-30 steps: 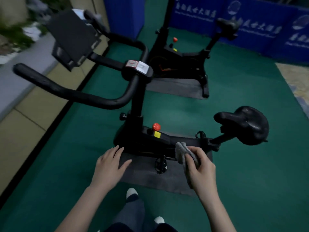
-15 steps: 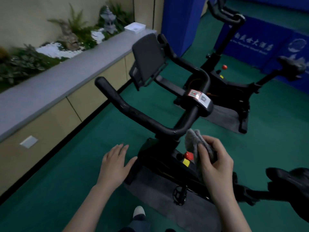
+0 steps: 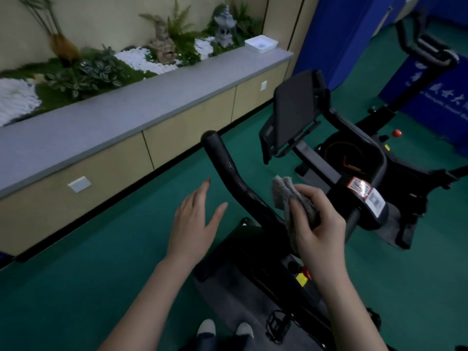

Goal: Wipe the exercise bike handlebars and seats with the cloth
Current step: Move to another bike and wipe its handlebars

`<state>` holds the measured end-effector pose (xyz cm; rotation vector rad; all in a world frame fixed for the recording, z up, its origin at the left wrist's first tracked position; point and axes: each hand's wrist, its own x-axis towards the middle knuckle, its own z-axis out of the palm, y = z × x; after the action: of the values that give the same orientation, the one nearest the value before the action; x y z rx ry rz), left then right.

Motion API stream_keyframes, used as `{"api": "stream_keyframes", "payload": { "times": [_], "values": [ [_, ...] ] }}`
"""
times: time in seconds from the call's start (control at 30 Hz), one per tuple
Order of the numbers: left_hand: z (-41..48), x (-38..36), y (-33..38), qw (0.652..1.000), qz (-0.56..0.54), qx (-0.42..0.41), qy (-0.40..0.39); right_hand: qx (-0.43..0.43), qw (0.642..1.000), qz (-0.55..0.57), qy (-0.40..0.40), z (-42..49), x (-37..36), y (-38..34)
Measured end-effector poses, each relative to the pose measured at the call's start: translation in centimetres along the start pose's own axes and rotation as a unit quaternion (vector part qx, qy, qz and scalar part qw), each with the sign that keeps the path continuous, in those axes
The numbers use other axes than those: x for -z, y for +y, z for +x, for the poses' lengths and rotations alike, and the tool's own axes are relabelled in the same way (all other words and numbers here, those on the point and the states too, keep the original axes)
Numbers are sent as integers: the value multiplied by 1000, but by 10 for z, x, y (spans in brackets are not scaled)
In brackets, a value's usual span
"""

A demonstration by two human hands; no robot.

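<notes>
Cloth (image 3: 285, 195) pinched in right hand (image 3: 321, 236) just beside handlebar (image 3: 224, 160); left hand (image 3: 195, 224) spread open.

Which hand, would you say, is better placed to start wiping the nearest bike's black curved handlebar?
The right hand: it grips the folded grey cloth close beside the black curved handlebar. The left hand hovers open and empty on the bar's other side.

Grey ledge (image 3: 126, 115), ferns (image 3: 182, 29) and white pebbles (image 3: 141, 59) behind it, stone lantern (image 3: 225, 26), white tray (image 3: 260, 44), green floor (image 3: 101, 262), blue banner (image 3: 445, 97)
</notes>
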<state>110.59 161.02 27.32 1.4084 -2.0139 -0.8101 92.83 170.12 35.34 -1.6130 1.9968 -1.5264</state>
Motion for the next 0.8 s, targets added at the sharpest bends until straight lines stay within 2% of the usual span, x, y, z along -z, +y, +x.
{"api": "stream_keyframes", "payload": {
  "times": [0.13, 0.23, 0.37, 0.43, 0.53, 0.6, 0.7, 0.8],
  "values": [
    [21, 8, 20, 989, -132, 17, 65, 56, 997, 13, -43, 38, -25, -7],
    [33, 13, 34, 958, -256, 29, 125, 134, 988, 39, -67, 74, -45, -22],
    [47, 17, 49, 921, -346, 56, 172, 240, 963, 30, -121, 119, -72, -44],
    [51, 18, 53, 904, -377, 74, 188, 272, 942, 9, -195, 136, -85, -52],
    [53, 17, 56, 885, -408, 93, 201, 306, 891, -31, -333, 150, -97, -53],
    [54, 18, 58, 873, -436, 96, 197, 284, 896, -13, -340, 149, -97, -45],
    [54, 16, 59, 859, -463, 92, 199, 147, 943, 53, -294, 141, -93, -36],
    [53, 14, 63, 850, -479, 86, 203, 25, 956, 68, -285, 144, -104, -32]
  ]
}}
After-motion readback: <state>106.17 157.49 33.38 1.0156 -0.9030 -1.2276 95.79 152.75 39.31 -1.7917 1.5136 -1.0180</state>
